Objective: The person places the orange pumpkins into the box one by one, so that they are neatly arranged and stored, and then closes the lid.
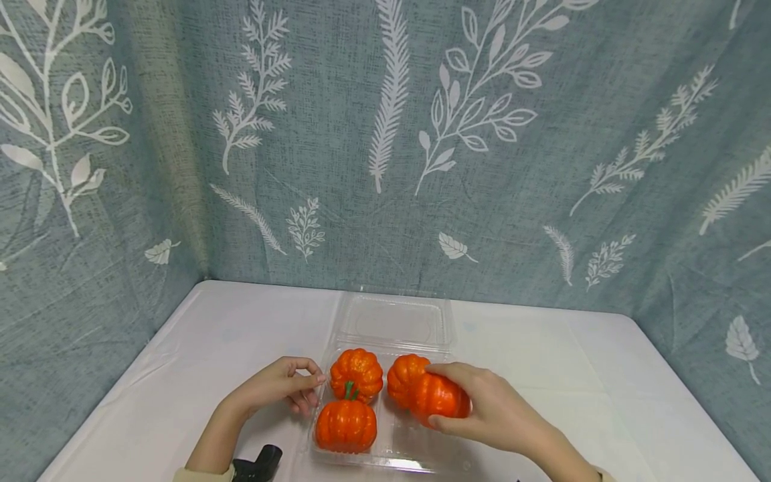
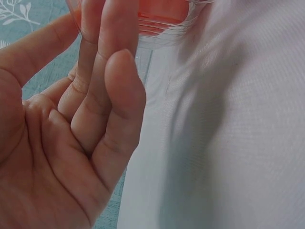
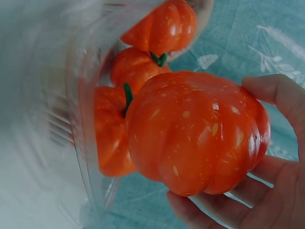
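My right hand [image 1: 482, 408] grips an orange toy pumpkin [image 3: 200, 133], thumb on one side and fingers on the other, over the right half of a clear plastic clamshell box [image 1: 415, 442]. Another pumpkin [image 1: 405, 376] lies behind it in that half, partly hidden by the held one. In the box's left half sit two more, a rear pumpkin [image 1: 357, 371] and a front pumpkin [image 1: 346, 428], their green stems close together. Beside the box's left wall is my left hand [image 1: 289, 385], fingers loosely bent and fingertips right at the rim; its palm [image 2: 52, 157] holds nothing.
The box's clear lid [image 1: 394, 321] lies folded back towards the rear of the white table [image 1: 542, 355]. A patterned blue-green curtain [image 1: 337, 134] hangs behind and at both sides. A black device [image 1: 262, 462] is at the left wrist.
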Demonstrator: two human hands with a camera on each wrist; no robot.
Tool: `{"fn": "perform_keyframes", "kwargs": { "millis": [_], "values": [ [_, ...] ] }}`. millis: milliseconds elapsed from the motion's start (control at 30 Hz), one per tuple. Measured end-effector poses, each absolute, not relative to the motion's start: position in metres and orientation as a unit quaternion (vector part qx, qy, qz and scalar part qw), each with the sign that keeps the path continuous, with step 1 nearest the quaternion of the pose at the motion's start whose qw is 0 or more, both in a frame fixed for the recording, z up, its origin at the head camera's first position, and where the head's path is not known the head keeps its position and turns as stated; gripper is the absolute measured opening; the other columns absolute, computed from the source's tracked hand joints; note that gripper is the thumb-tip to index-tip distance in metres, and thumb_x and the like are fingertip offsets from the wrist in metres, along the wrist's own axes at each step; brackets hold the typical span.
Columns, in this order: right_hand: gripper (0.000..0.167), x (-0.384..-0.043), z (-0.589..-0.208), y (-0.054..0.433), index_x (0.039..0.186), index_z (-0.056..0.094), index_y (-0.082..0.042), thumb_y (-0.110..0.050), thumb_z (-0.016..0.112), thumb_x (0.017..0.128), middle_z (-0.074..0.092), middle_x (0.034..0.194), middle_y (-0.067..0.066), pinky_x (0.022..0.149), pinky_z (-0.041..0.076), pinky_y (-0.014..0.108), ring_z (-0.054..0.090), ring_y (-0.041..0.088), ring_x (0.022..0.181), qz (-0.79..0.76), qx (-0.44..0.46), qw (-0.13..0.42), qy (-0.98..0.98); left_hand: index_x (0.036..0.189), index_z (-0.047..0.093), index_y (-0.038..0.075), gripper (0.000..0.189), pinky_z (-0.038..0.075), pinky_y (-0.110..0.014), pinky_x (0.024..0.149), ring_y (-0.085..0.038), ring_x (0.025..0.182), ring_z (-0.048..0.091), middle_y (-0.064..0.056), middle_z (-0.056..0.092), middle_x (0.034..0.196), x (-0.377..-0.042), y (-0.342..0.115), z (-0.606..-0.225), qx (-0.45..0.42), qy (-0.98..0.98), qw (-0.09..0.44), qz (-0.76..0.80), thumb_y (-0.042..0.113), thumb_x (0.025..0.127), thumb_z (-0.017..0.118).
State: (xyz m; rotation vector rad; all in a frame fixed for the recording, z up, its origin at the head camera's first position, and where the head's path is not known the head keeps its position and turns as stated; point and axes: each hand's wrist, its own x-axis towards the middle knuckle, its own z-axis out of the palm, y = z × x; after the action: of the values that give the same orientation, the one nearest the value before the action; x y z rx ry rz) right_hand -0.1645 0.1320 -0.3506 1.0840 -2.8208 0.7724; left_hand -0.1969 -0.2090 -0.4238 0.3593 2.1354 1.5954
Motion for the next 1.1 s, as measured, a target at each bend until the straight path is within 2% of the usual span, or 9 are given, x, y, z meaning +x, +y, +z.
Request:
{"fn": "perform_keyframes", "kwargs": {
  "millis": [233, 833, 1100],
  "values": [
    [0.053, -0.163, -0.360, 0.128, 0.121, 0.058, -0.011, -0.040, 0.070, 0.078, 0.063, 0.116, 0.001, 0.079, 0.052, 0.033, 0.061, 0.018, 0.102, 0.254, 0.353, -0.001, -0.900, 0.092, 0.058, -0.003, 0.029, 0.050, -0.028, 0.054, -0.012, 0.055, 0.063, -0.003, 0.065, 0.066, -0.198, -0.210, -0.426, 0.133, 0.773, 0.226, 0.578, 0.026, 0.091, 0.057],
    [0.053, -0.163, -0.367, 0.124, 0.121, 0.057, -0.011, -0.041, 0.068, 0.079, 0.063, 0.111, -0.002, 0.077, 0.050, 0.027, 0.058, 0.008, 0.093, 0.279, 0.363, -0.042, -0.888, 0.092, 0.057, -0.004, 0.029, 0.051, -0.028, 0.054, -0.013, 0.055, 0.064, -0.006, 0.066, 0.067, -0.198, -0.210, -0.426, 0.142, 0.771, 0.223, 0.579, 0.025, 0.091, 0.057],
    [0.050, -0.167, -0.373, 0.123, 0.121, 0.056, -0.009, -0.035, 0.068, 0.081, 0.063, 0.107, -0.002, 0.075, 0.050, 0.023, 0.057, 0.004, 0.089, 0.327, 0.370, -0.085, -0.866, 0.093, 0.057, -0.005, 0.029, 0.051, -0.029, 0.054, -0.013, 0.055, 0.064, -0.006, 0.066, 0.068, -0.198, -0.210, -0.425, 0.144, 0.771, 0.222, 0.579, 0.024, 0.092, 0.056]
  ]
}}
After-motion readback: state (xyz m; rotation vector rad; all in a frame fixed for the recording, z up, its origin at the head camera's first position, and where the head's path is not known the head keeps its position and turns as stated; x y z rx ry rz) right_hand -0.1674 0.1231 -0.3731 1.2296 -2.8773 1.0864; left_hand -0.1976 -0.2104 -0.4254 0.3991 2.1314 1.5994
